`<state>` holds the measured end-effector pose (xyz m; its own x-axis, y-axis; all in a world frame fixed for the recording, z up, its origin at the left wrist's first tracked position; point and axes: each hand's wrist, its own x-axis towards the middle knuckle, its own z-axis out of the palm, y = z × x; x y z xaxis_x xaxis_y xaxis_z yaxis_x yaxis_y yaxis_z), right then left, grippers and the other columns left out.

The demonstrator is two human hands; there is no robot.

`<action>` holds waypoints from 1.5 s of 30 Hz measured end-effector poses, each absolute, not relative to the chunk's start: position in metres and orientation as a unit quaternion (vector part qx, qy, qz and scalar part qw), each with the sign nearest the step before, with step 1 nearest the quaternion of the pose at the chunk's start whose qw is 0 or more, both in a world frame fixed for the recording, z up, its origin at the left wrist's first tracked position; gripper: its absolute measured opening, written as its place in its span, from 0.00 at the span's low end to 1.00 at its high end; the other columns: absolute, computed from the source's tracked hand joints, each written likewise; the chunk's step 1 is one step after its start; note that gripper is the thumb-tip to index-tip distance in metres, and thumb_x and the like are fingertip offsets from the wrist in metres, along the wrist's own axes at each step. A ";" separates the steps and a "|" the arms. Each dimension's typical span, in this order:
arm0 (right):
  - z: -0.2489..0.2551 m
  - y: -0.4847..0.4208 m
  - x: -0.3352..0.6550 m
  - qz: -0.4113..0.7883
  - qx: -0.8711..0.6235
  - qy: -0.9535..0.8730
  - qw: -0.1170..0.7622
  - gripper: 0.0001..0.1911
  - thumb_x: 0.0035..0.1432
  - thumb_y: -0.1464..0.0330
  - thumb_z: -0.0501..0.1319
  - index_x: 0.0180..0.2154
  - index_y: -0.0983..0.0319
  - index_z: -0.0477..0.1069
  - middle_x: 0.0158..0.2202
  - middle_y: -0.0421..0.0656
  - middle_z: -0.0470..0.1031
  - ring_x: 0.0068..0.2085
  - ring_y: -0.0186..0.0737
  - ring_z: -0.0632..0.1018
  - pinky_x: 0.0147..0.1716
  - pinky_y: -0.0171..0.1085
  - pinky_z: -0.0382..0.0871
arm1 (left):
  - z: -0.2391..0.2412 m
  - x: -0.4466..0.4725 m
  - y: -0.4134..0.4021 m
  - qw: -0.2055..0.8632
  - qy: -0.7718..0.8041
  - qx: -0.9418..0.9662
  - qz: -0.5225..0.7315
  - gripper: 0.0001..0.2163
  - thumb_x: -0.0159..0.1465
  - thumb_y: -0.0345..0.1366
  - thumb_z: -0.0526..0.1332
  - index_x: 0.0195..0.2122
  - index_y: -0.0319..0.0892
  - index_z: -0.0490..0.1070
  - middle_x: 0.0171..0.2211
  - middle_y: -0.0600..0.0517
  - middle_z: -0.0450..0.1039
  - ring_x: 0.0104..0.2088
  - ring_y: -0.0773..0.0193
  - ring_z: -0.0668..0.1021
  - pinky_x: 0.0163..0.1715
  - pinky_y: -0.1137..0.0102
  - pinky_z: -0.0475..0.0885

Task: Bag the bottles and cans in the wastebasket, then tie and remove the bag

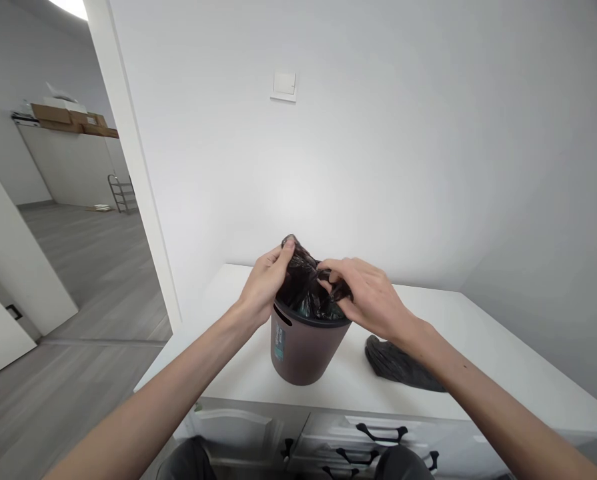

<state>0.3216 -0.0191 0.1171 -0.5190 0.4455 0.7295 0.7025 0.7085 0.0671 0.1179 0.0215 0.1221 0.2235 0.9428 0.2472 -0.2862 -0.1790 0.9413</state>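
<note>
A brown trash can (303, 353) with a dark rim and a teal label stands upright on a white cabinet top. Inside its mouth sits a black plastic trash bag (312, 300), its upper part gathered above the rim. My left hand (269, 279) pinches one part of the bag at the left, thumb on top. At the right, my right hand (363, 290) is closed on another bunched part of the same bag. Below my right forearm lies a second dark plastic bag (398, 365), crumpled flat and partly hidden by the arm.
The white cabinet (248, 427) has drawers with black handles (382, 433) below its top. A wall with a light switch (284, 85) rises behind. Through the doorway at left are cardboard boxes (68, 119) and a small metal rack (122, 193).
</note>
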 end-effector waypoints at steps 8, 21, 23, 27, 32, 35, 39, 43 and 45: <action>0.093 -0.043 0.349 0.022 -0.429 -0.824 0.369 0.11 0.70 0.70 0.59 0.53 0.55 0.66 0.32 0.38 0.77 0.33 0.41 0.77 0.35 0.39 0.70 | 0.118 0.099 0.047 0.710 0.255 0.377 0.537 0.12 0.73 0.38 0.67 0.33 0.40 0.69 0.26 0.56 0.67 0.32 0.66 0.79 0.44 0.67 0.80; 0.104 -0.058 0.359 0.170 -0.490 -0.787 0.335 0.08 0.74 0.57 0.59 0.46 0.53 0.68 0.30 0.37 0.72 0.32 0.42 0.71 0.30 0.38 0.62 | 0.125 0.086 0.061 0.703 0.266 0.324 0.575 0.13 0.75 0.29 0.61 0.31 0.40 0.67 0.20 0.62 0.57 0.18 0.76 0.61 0.28 0.76 0.72; 0.108 -0.058 0.363 0.186 -0.493 -0.787 0.319 0.10 0.74 0.56 0.59 0.47 0.53 0.69 0.31 0.38 0.73 0.33 0.42 0.72 0.31 0.39 0.64 | 0.127 0.085 0.059 0.700 0.261 0.328 0.579 0.13 0.75 0.30 0.61 0.31 0.40 0.67 0.20 0.62 0.57 0.18 0.75 0.61 0.28 0.76 0.72; 0.114 -0.050 0.366 0.183 -0.509 -0.789 0.291 0.13 0.72 0.54 0.61 0.52 0.52 0.72 0.36 0.39 0.78 0.36 0.43 0.75 0.34 0.40 0.67 | 0.141 0.089 0.042 0.696 0.233 0.368 0.571 0.13 0.76 0.33 0.61 0.32 0.40 0.69 0.22 0.59 0.61 0.21 0.72 0.66 0.32 0.73 0.75; 0.119 -0.020 0.337 0.141 -0.487 -0.819 0.270 0.20 0.70 0.55 0.64 0.59 0.52 0.74 0.37 0.40 0.80 0.32 0.40 0.75 0.31 0.38 0.65 | 0.167 0.109 0.007 0.718 0.214 0.401 0.526 0.14 0.76 0.35 0.61 0.30 0.40 0.69 0.25 0.55 0.67 0.27 0.69 0.72 0.43 0.67 0.77; 0.123 -0.004 0.312 0.098 -0.464 -0.847 0.239 0.14 0.69 0.59 0.64 0.52 0.56 0.78 0.30 0.38 0.76 0.30 0.38 0.74 0.29 0.37 0.61 | 0.168 0.114 0.002 0.715 0.203 0.420 0.521 0.12 0.73 0.36 0.66 0.31 0.40 0.70 0.27 0.55 0.68 0.30 0.67 0.75 0.49 0.64 0.77; 0.127 0.006 0.298 0.090 -0.463 -0.854 0.219 0.09 0.68 0.62 0.63 0.35 0.57 0.75 0.26 0.36 0.74 0.28 0.37 0.71 0.29 0.36 0.58 | 0.155 0.102 0.010 0.666 0.201 0.479 0.535 0.12 0.70 0.42 0.69 0.34 0.41 0.72 0.30 0.53 0.72 0.36 0.63 0.78 0.54 0.61 0.76; 0.131 0.006 0.304 0.128 -0.475 -0.819 0.294 0.10 0.64 0.61 0.63 0.31 0.57 0.72 0.28 0.39 0.77 0.29 0.38 0.73 0.32 0.38 0.63 | 0.138 0.082 0.013 0.544 0.262 0.548 0.579 0.17 0.72 0.52 0.65 0.44 0.41 0.77 0.45 0.45 0.80 0.52 0.55 0.80 0.58 0.61 0.73; 0.134 0.004 0.307 0.185 -0.499 -0.768 0.356 0.12 0.63 0.58 0.63 0.30 0.57 0.73 0.29 0.39 0.78 0.30 0.40 0.75 0.33 0.38 0.66 | 0.129 0.074 0.011 0.482 0.309 0.552 0.606 0.17 0.73 0.52 0.63 0.49 0.43 0.77 0.54 0.43 0.79 0.59 0.54 0.78 0.60 0.63 0.71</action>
